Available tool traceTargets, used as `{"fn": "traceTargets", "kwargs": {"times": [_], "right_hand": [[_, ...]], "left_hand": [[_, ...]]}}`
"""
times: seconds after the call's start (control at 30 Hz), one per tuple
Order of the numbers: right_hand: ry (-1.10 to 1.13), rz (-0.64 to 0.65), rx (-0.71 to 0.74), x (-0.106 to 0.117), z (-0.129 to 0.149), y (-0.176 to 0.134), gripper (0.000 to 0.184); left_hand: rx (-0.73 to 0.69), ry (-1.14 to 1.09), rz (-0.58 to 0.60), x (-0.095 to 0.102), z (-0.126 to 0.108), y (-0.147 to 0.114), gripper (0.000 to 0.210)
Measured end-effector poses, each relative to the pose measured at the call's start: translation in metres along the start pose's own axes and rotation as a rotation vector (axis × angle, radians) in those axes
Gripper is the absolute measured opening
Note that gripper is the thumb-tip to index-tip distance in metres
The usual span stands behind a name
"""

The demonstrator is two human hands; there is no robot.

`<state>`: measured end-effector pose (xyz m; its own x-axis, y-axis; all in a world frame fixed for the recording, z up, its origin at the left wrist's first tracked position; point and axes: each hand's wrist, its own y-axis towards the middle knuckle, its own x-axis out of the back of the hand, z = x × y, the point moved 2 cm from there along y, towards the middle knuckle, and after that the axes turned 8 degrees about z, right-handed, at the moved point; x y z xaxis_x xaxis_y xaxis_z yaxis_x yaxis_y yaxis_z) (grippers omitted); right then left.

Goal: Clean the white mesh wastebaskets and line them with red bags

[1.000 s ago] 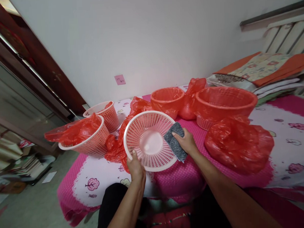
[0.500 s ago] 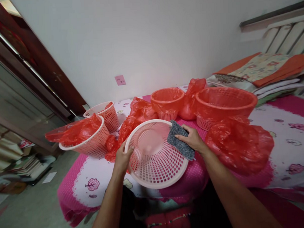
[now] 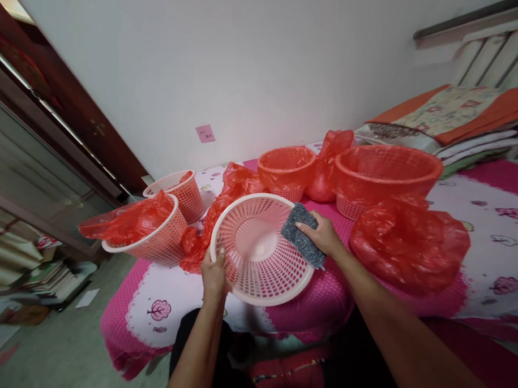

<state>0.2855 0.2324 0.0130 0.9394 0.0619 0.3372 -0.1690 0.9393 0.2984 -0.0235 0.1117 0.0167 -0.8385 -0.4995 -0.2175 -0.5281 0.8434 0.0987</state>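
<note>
A pale pink perforated plastic basket (image 3: 256, 239) is tilted with its mouth toward me, above the near edge of the bed. My left hand (image 3: 213, 275) grips its rim on the left, thumb inside. A grey speckled sponge (image 3: 303, 238) is in my right hand (image 3: 324, 234), pressed against the basket's right rim and covering part of it. My right fingers are partly hidden behind the sponge.
Two baskets (image 3: 159, 243) holding red bags stand at left. Two more, the smaller (image 3: 286, 167) and the larger (image 3: 388, 169), are lined with red plastic at the back. A crumpled red bag (image 3: 409, 245) lies right. Folded bedding (image 3: 452, 116) is stacked far right.
The basket has tipped a little more toward me, showing more of its bottom. My left hand's grip has turned with the rim, and the sponge has shifted slightly left.
</note>
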Motion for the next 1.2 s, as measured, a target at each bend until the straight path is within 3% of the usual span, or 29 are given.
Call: {"fn": "traceTargets", "kwargs": {"times": [0.17, 0.3, 0.47, 0.57, 0.73, 0.83, 0.93, 1.03, 1.2], "right_hand": [[0.138, -0.048, -0.040, -0.002, 0.001, -0.001, 0.042], [0.205, -0.124, -0.053, 0.002, -0.002, 0.000, 0.044], [0.125, -0.212, -0.057, 0.020, -0.013, 0.005, 0.043], [0.120, -0.166, -0.038, 0.030, -0.015, 0.005, 0.041], [0.168, 0.000, 0.023, 0.035, -0.004, 0.002, 0.038], [0.211, 0.092, 0.022, 0.032, 0.003, 0.000, 0.039], [0.253, 0.149, 0.018, 0.027, 0.007, -0.003, 0.039], [0.233, 0.138, 0.037, 0.024, 0.008, -0.003, 0.039], [0.183, 0.080, 0.000, 0.022, 0.004, 0.000, 0.041]], "left_hand": [[0.058, -0.166, -0.097, -0.016, 0.015, -0.014, 0.036], [0.086, -0.243, -0.214, -0.040, 0.030, -0.032, 0.029], [0.098, -0.289, -0.107, -0.065, 0.038, -0.055, 0.034], [0.114, -0.248, 0.010, -0.056, 0.029, -0.047, 0.047], [0.108, -0.087, 0.162, -0.022, -0.002, -0.011, 0.057], [0.064, 0.082, 0.248, -0.011, -0.016, 0.000, 0.050], [-0.010, 0.247, 0.213, -0.006, -0.020, 0.002, 0.033], [-0.063, 0.311, 0.153, -0.004, -0.016, 0.000, 0.028], [-0.003, 0.125, 0.072, -0.005, -0.005, -0.003, 0.035]]}}
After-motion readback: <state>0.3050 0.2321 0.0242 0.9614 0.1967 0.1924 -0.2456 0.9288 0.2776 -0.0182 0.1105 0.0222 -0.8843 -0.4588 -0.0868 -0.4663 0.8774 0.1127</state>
